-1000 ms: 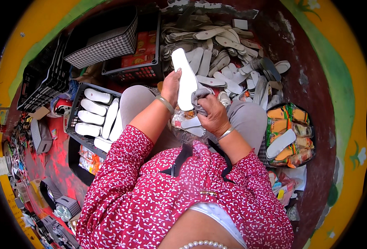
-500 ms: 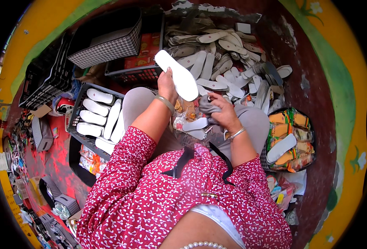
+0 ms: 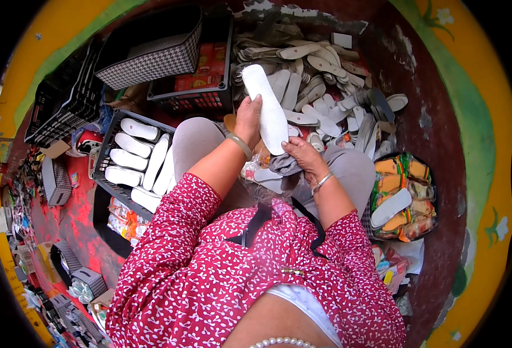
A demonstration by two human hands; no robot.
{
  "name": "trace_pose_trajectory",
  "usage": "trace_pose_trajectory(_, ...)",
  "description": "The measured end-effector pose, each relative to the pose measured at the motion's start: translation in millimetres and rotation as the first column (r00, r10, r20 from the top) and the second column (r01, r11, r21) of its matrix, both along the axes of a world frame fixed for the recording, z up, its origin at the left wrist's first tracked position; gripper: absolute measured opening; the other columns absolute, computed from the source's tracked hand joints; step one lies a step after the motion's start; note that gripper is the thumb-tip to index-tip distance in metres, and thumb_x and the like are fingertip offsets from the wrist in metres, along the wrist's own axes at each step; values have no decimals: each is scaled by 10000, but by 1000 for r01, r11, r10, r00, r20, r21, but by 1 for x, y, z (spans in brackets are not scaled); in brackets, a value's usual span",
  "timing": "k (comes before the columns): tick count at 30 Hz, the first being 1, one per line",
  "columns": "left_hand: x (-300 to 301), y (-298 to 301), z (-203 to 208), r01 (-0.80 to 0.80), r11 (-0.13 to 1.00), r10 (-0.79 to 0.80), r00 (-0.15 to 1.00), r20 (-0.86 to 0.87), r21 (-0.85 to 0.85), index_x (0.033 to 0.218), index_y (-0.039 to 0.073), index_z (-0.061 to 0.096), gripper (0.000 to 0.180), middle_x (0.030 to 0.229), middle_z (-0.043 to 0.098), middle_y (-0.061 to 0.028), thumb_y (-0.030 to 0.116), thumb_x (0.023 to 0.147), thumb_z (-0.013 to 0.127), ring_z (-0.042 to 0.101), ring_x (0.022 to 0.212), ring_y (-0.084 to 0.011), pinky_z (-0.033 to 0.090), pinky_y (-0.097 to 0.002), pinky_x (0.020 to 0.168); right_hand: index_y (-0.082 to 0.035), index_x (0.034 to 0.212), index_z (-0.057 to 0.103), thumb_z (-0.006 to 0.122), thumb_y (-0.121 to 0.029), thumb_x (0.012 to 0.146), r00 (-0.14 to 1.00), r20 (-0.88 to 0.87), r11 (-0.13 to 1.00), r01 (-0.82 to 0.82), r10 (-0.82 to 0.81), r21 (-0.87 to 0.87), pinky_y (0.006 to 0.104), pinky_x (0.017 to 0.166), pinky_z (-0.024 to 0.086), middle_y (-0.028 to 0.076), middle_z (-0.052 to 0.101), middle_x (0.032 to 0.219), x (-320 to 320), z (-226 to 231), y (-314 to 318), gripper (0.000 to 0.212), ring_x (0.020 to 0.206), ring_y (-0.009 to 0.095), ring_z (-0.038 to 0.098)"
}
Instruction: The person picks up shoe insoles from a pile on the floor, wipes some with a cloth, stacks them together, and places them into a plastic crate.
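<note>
White insole, red blouse (white-sprigged all over), grey cloth.

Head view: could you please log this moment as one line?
left hand: holds white insole; right hand: holds grey cloth, at insole's lower end

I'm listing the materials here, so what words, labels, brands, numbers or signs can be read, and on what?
No text can be read clearly.
Red boxes in the black crate: pale printing, too small.
Piled insoles: small round marks, too small.
Orange-and-green packets: any print is too blurred.
White insole in the left hand: none visible.
</note>
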State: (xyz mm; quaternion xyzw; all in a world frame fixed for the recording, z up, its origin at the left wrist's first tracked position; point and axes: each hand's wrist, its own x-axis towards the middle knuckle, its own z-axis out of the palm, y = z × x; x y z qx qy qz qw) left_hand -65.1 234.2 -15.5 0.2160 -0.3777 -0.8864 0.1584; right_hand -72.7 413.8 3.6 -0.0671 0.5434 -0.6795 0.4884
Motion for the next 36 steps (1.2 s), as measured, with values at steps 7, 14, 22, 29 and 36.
trace_pose_trajectory(7,4,-1,41,382,864,-225,877,-425,329,1327,46,338,594,1248,485,-221,455,908,437,457,1178,-323,348,-447,1009,51,1169,487,540,-210,867,947,316,907,175,-49,-383,324,796,499,142,622,987,9,28,10,403,852,208,626)
trace_pose_trajectory(14,7,-1,39,501,827,-295,773,-561,256,1180,63,486,446,959,604,-88,374,868,559,572,966,-249,423,-408,938,40,1145,494,578,-297,822,946,319,905,84,59,-418,318,750,520,133,623,886,21,21,4,474,796,219,630)
trace_pose_trajectory(22,7,-5,35,371,902,-271,886,-377,222,945,94,531,243,817,574,-19,330,890,552,549,729,-145,459,-289,663,2,1018,601,542,-171,876,955,285,989,-40,80,-145,274,720,509,65,645,884,20,9,1,232,784,145,621)
trace_pose_trajectory(29,13,3,45,415,905,-407,909,-87,98,948,88,528,210,760,556,1,281,881,575,543,653,-104,481,-269,591,-8,1076,558,508,-84,858,872,5,853,480,-489,-203,278,791,508,90,616,982,-40,51,47,236,892,170,610)
trace_pose_trajectory(36,17,24,45,629,773,-628,777,-43,85,1015,59,512,217,790,557,-5,231,890,558,569,667,-95,546,-316,637,-14,1153,503,544,21,827,768,-227,755,447,-599,-480,259,865,469,83,574,1077,-61,96,30,330,973,146,573)
